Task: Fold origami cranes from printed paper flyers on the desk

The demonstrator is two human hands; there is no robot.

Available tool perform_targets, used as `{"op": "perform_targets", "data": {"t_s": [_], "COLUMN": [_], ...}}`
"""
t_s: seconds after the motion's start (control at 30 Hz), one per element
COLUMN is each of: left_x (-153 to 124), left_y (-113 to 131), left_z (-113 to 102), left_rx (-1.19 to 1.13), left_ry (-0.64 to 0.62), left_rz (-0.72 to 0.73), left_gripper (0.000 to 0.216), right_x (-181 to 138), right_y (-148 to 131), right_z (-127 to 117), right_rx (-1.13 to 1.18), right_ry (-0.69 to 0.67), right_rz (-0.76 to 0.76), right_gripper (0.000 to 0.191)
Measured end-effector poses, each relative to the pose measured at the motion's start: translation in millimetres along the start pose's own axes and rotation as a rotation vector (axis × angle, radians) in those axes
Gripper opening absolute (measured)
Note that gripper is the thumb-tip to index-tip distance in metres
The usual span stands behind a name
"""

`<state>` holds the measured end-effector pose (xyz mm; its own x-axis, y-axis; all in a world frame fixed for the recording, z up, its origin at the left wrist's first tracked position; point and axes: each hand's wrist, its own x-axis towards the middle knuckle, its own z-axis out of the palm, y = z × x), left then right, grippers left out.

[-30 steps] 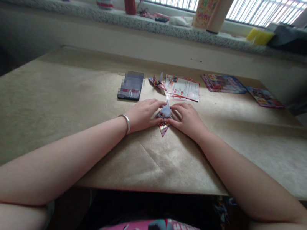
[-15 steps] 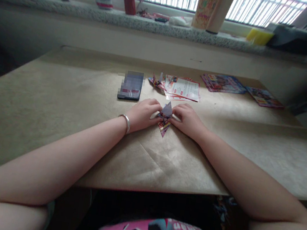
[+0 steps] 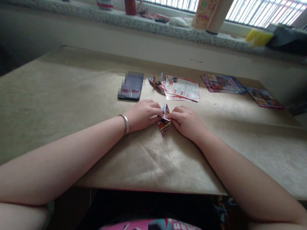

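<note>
On the table (image 3: 89, 81), left hand (image 3: 144, 114) and right hand (image 3: 187, 122) pinch the paper (image 3: 163, 127) between drawn-in fingers (image 3: 156, 112), its pale far half now patterned, folding apparently advancing.

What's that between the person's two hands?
The head view shows a small folded paper between the left hand and the right hand, touching both.

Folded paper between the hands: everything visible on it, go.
The folded paper is small, glossy-looking and roughly diamond-shaped, one point toward the person, the other away. Multicoloured print covers it, with yellow and reddish patches on the near half; a pale edge crosses its middle. The left hand and right hand pinch its two sides, fingers hiding the side corners. It sits at the tabletop; whether it lies fully flat is unclear.
</note>
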<state>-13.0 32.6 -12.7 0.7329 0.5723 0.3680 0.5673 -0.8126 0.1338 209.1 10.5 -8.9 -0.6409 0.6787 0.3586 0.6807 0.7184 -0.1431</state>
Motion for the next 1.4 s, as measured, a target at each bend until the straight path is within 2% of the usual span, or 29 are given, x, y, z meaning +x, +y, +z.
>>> {"op": "perform_targets", "data": {"t_s": [0.2,0.4,0.63,0.77,0.9,1.0,1.17,1.27,1.4], "left_x": [-2.2,-4.6,-7.3,-7.1,-6.6,-6.6,-6.2,-6.1,-6.9], "left_y": [0.0,-3.7,-3.9,-0.7,1.3,2.7,3.9,3.1,0.8], "left_z": [-3.5,-10.3,-8.9,-7.0,-9.5,-13.0,-15.3,-15.7,-18.7], "left_rx": [0.026,0.041,0.023,0.044,0.050,0.062,0.074,0.049,-0.004], "left_ry": [0.012,-0.043,-0.006,0.014,-0.011,-0.042,-0.091,-0.105,-0.122], "left_rz": [0.059,0.144,0.166,0.180,0.204,0.195,0.166,0.152,0.144], "left_gripper": [0.019,0.024,0.027,0.030,0.030,0.031,0.033,0.033,0.032], "right_x": [-2.3,-5.1,-5.0,-3.0,-4.5,-6.7,-9.6,-10.0,-9.4], "right_y": [0.4,-3.3,3.3,14.1,17.9,16.9,8.7,-0.5,-12.6], "right_z": [-0.5,-4.0,-13.2,-12.3,-8.8,-9.4,-16.3,-20.8,-24.8], "right_rx": [0.008,-0.007,-0.232,-0.286,-0.153,-0.035,0.038,0.001,-0.082], "right_ry": [0.017,-0.008,-0.032,-0.023,0.029,0.012,-0.054,-0.073,-0.120], "right_rz": [-0.043,-0.101,-0.203,-0.166,-0.098,-0.077,-0.021,0.053,0.090], "right_gripper": [0.026,0.025,0.031,0.027,0.024,0.024,0.025,0.026,0.037]}}
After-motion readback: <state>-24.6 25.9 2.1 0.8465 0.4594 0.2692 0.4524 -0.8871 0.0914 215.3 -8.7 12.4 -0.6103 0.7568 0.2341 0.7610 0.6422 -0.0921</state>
